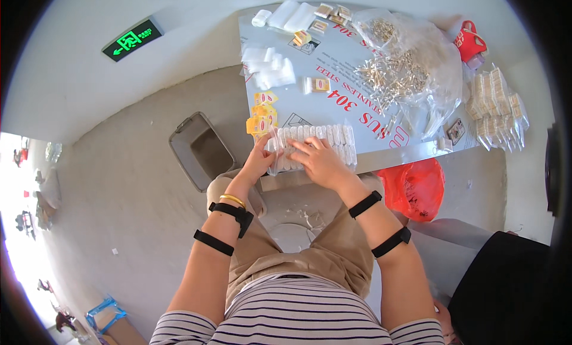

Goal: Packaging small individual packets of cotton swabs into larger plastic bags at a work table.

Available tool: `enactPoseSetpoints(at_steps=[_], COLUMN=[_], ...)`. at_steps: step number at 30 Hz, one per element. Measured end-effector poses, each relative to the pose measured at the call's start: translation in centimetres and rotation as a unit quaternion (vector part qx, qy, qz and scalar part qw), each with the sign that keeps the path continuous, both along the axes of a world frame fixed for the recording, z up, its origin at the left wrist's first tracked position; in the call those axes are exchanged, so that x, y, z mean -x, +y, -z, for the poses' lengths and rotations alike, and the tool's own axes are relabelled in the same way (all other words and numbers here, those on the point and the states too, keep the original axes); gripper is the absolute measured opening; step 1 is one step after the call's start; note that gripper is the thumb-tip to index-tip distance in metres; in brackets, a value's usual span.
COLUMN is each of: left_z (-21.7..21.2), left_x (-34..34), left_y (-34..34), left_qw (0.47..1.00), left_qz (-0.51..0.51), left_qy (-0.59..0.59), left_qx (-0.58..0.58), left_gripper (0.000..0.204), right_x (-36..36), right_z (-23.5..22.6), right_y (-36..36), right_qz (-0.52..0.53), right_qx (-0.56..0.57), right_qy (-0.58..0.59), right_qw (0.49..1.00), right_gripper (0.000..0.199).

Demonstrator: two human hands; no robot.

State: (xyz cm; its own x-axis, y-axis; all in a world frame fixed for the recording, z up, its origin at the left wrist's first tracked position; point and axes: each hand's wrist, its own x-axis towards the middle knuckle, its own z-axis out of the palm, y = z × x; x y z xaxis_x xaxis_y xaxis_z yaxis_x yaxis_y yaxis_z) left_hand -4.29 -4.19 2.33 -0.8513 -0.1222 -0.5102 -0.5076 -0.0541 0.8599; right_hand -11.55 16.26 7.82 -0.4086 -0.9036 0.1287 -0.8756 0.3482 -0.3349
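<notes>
At the table's near edge lies a see-through bag [338,133] filled with two rows of slim white packs of cotton swabs. My left hand [260,159] grips the bag's left end, its thumb and fingers partly hidden against the plastic. Across the middle of the bag rests my right hand [325,164], fingers spread over the packs and grasping nothing. Yellow-and-white folded cards [262,115] lie just beyond my left hand. Farther back is a small swab pack with a yellow label [317,85]. A big heap of loose cotton swabs [396,77] spills from a plastic bag at the back right.
The metal-topped table [322,112] also holds empty plastic sleeves [268,68], a phone [456,131] and stacked bagged swabs [496,109] on the right. A grey bin [202,151] stands left on the floor. A red bag [414,187] hangs below the table, near another person's leg [447,238].
</notes>
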Motion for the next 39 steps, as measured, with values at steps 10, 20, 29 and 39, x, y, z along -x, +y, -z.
enactPoseSetpoints(at_steps=[10, 20, 29, 39], left_z=[4.7, 4.9, 2.9, 3.6], left_x=[0.0, -0.8, -2.4, -4.0], left_y=[-0.1, -1.5, -2.1, -4.9], left_qw=[0.979, 0.968, 0.972, 0.953], left_qz=[-0.032, -0.048, -0.223, -0.272], left_qy=[0.194, 0.230, 0.075, 0.086], left_qx=[0.050, 0.089, -0.021, 0.098], left_gripper=[0.049, 0.042, 0.038, 0.025], right_x=[-0.6, -0.6, -0.6, 0.8], right_z=[0.3, 0.6, 0.6, -0.8], right_y=[-0.1, -0.2, 0.0, 2.2], right_qz=[0.031, 0.049, 0.052, 0.144], right_qx=[0.032, 0.053, 0.051, 0.164], right_qy=[-0.049, -0.066, -0.083, -0.182], right_qw=[0.998, 0.995, 0.994, 0.959], right_gripper=[0.035, 0.035, 0.039, 0.034])
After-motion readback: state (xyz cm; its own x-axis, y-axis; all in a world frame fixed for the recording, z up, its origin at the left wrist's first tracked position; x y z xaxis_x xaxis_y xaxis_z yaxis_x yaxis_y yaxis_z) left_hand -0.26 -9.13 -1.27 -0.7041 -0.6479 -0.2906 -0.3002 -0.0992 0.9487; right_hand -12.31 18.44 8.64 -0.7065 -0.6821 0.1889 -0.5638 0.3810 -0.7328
